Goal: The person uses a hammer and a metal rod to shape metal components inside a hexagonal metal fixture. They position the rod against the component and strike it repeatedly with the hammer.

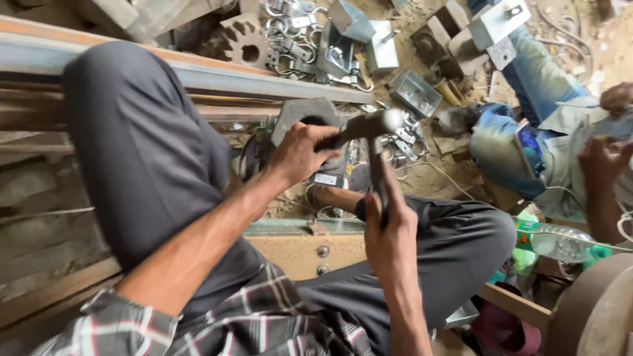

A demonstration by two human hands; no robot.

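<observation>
My right hand (390, 227) is closed around the dark handle of a hammer (377, 161), which stands upright between my knees. The steel hammer head (376, 123) lies across the top, its round face pointing right. My left hand (300, 155) grips the left end of that head, fingers curled over it. Just behind the left hand stands a grey metal piece with an arched cut-out (310, 112). Whether the hammer touches it is hidden by my fingers. My knees in dark grey trousers (138, 151) frame both hands.
A long steel rail (217, 76) crosses the upper left. Behind it lie several metal clamps (290, 39) and folded brackets (369, 49). Another person in blue jeans (527, 125) sits at the right. A plastic bottle (560, 240) and a bolted wooden plank (310, 250) are near my legs.
</observation>
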